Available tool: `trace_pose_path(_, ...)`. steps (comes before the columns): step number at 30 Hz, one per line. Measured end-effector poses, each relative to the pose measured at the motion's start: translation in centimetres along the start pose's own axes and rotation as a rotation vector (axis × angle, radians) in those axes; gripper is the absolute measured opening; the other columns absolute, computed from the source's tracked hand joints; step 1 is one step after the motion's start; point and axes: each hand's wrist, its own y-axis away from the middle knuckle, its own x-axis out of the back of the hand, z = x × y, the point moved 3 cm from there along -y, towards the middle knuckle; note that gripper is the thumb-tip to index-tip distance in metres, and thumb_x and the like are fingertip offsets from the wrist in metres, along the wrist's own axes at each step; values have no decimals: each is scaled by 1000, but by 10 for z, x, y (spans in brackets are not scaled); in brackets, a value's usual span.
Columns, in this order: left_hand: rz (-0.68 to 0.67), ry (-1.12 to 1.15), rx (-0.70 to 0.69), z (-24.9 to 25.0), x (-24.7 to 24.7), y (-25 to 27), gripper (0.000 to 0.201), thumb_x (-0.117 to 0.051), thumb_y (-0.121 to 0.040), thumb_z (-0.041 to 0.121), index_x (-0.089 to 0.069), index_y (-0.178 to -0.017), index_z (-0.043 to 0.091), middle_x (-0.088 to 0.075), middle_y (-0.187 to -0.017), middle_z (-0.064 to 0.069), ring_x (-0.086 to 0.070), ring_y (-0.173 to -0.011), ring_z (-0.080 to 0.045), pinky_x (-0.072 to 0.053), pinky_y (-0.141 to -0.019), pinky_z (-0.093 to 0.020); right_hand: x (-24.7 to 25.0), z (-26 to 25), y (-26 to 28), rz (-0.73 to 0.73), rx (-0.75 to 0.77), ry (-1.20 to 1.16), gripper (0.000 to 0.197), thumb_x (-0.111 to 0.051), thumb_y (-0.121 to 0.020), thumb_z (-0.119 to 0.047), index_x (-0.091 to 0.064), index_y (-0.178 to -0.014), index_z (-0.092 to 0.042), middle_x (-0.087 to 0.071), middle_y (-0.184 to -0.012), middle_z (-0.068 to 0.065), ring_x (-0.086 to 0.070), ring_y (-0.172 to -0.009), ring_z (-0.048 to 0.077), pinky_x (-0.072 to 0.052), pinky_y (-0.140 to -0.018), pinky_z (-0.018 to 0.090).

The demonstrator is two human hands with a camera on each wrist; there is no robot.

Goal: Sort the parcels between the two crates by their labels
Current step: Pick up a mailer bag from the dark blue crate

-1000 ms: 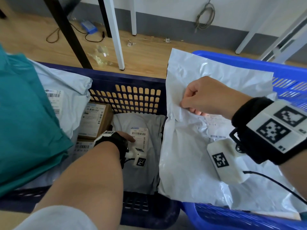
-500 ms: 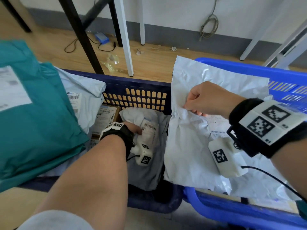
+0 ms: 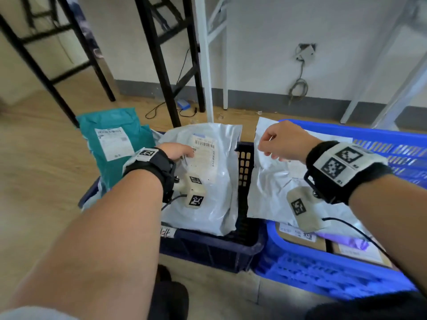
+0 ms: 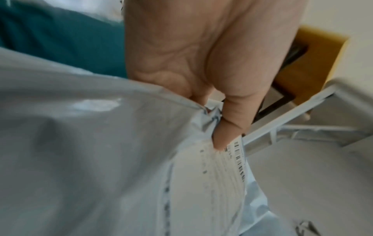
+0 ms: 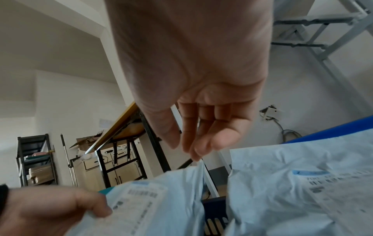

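glossy plastic mailer [image 3: 208,181], wood-look floor [image 3: 46,158]

Left hand [image 3: 178,151] fingers tucked behind grey mailer [image 3: 208,181], not visible in head view. Label [image 3: 204,158] print blurred, unreadable in all views. Dark crate [image 3: 245,172] contents mostly covered by mailer. White mailer [image 3: 272,188] label partly behind right hand [image 3: 282,142] and wrist camera. Blue crate [image 3: 323,271] cut by right edge. Boxes [image 3: 300,239] underneath barely showing.
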Motion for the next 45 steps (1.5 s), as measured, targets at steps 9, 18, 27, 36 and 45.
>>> trace_pose_path(9, -61, 411, -188, 4, 69, 64, 51, -71, -75, 10, -60, -125, 4, -66, -121, -10, -61, -114, -29, -46, -103, -43, -10, -23, 35, 3, -19, -266, 20, -64, -89, -22, -63, -104, -8, -68, -91, 10, -64, -75, 16, -56, -62, 26)
trace_pose_path(18, -380, 512, -339, 24, 44, 89, 36, -54, -92, -4, -56, -126, 6, -63, -125, -16, -62, -113, -32, -53, -91, -41, -31, -32, 49, -85, -6, -782, 41, -73, -82, -28, -62, -119, -15, -72, -110, 2, -69, -97, 18, -57, -80, 34)
trace_pose_path(27, -125, 592, -430, 13, 62, 51, 65, -77, -69, 2, -52, -128, 13, -62, -122, -12, -67, -100, -27, -55, -85, -38, -33, -25, 20, 68, -141, -921, 24, -62, -88, -2, -61, -111, -6, -69, -102, 13, -66, -87, 29, -53, -83, 43)
trace_pose_path(36, -126, 655, -478, 11, 63, 35, 81, -84, -67, 16, -47, -138, 18, -66, -122, -7, -68, -105, -24, -50, -97, -43, -35, -18, 5, 136, -146, -1061, 29, -58, -90, 1, -59, -118, -5, -69, -105, 13, -66, -91, 28, -54, -85, 41)
trace_pose_path(45, -131, 505, -481, 12, 55, 27, 73, -86, -63, 14, -55, -129, 14, -71, -112, -6, -69, -101, -24, -51, -96, -47, -37, -22, 0, 134, -138, -1083, 27, -57, -91, 0, -60, -117, -7, -69, -107, 13, -66, -98, 30, -52, -91, 44)
